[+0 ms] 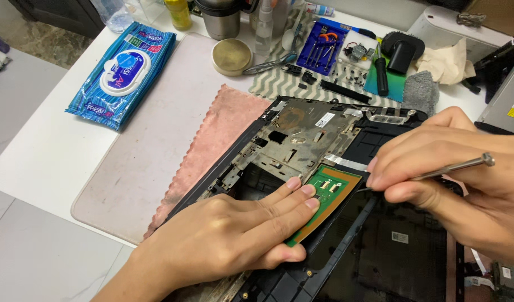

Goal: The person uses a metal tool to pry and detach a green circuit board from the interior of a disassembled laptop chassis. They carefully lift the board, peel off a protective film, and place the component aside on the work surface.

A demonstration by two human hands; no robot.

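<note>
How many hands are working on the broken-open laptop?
2. The left hand presses flat on the green circuit board. The right hand holds a thin metal tool at the board's right edge. No other hands show.

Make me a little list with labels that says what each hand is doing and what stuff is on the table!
Left hand: flat, fingertips on a green circuit board
Right hand: grips a thin metal tool, tip down beside the board
Under the hands: opened laptop chassis, black with a bare metal plate
Under the chassis: pink cloth on a beige mat
Left side: blue wet-wipes pack
Far edge: blue screwdriver-bit case, round tin, small loose parts
Table: white
</note>
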